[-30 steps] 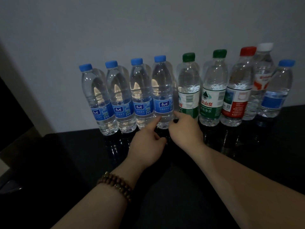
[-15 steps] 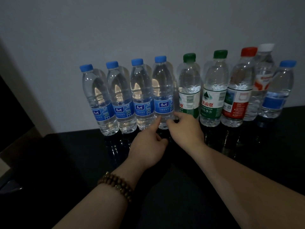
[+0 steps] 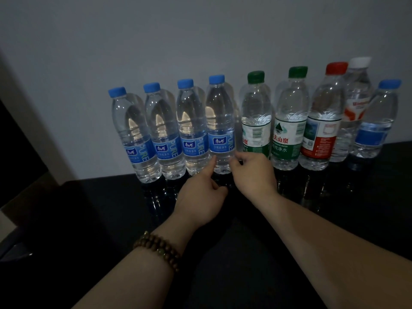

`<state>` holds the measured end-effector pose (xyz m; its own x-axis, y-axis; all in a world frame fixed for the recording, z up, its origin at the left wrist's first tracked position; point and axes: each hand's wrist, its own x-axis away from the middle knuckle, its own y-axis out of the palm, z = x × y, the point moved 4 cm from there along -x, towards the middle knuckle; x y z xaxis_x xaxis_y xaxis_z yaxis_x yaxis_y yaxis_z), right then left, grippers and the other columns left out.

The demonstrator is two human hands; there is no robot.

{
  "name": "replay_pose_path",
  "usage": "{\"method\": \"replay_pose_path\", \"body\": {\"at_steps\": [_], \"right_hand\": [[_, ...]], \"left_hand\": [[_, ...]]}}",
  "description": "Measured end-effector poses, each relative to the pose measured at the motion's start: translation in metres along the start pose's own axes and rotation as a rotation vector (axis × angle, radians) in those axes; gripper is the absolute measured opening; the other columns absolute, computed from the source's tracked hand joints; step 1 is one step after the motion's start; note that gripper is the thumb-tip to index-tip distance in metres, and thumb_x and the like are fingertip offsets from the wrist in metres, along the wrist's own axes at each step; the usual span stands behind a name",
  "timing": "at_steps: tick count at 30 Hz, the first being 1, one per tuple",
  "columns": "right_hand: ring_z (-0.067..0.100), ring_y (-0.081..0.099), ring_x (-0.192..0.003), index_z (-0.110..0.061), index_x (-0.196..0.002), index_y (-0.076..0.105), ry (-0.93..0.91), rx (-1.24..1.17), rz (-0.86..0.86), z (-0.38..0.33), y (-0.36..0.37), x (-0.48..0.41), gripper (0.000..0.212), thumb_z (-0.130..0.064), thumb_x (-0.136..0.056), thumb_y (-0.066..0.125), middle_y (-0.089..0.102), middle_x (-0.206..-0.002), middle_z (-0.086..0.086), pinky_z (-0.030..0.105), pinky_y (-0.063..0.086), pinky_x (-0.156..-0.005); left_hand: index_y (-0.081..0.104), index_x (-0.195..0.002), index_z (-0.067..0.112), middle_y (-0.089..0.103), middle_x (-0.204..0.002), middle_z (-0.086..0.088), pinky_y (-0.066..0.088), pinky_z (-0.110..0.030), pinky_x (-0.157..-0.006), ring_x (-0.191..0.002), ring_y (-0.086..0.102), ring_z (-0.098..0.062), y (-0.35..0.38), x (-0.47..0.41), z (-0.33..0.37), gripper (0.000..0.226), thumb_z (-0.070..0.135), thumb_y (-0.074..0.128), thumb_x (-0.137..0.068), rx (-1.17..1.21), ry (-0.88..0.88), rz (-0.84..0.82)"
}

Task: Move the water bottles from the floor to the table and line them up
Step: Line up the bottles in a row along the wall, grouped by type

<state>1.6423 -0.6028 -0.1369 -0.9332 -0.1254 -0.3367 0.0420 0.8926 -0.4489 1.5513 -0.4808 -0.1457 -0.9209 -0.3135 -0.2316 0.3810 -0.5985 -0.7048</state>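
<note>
Several water bottles stand upright in a row along the back of the black table (image 3: 356, 208), against the wall. From the left come three blue-capped bottles (image 3: 162, 130), then a fourth blue-capped bottle (image 3: 219, 121), two green-capped ones (image 3: 288, 121), a red-capped one (image 3: 323, 126), a white-capped one (image 3: 356, 101) set slightly behind, and a shorter blue-capped one (image 3: 376, 126). My left hand (image 3: 200, 197) touches the fourth bottle's lower left side with one extended fingertip. My right hand (image 3: 254, 175) presses its fingertips on the lower right side. The bottle's base sits pinched between them.
A pale wall (image 3: 200, 41) rises right behind the row. The table's left edge (image 3: 66, 181) borders a dark shape and a lighter floor strip at far left. A beaded bracelet (image 3: 158, 250) circles my left wrist. Glossy tabletop lies in front of the bottles.
Almost nothing: both hands stay at the fourth bottle's base, fingertips shifting only slightly. The row of bottles has not moved.
</note>
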Motion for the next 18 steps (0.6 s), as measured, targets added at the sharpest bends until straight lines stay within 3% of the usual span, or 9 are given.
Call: {"method": "replay_pose_path", "body": {"at_steps": [11, 18], "right_hand": [[0.018, 0.070, -0.095, -0.027, -0.129, 0.070, 0.034, -0.026, -0.027, 0.0006, 0.0008, 0.0010, 0.037, -0.035, -0.095, 0.059, 0.075, -0.117, -0.005, 0.036, 0.059, -0.083], [0.026, 0.072, -0.089, -0.028, -0.132, 0.067, 0.043, -0.040, -0.062, 0.0026, 0.0014, 0.0017, 0.041, -0.033, -0.093, 0.056, 0.077, -0.113, -0.002, 0.041, 0.061, -0.079]], "left_hand": [[0.016, -0.158, 0.043, 0.066, -0.070, 0.029, 0.052, -0.025, -0.068, -0.069, 0.062, 0.008, -0.0007, -0.0006, 0.0007, 0.089, 0.029, 0.066, -0.085, -0.016, -0.013, -0.014], [0.012, -0.160, 0.041, 0.066, -0.066, 0.021, 0.054, -0.029, -0.074, -0.072, 0.064, 0.002, -0.0009, -0.0010, 0.0012, 0.091, 0.033, 0.067, -0.088, -0.019, -0.028, -0.033]]}}
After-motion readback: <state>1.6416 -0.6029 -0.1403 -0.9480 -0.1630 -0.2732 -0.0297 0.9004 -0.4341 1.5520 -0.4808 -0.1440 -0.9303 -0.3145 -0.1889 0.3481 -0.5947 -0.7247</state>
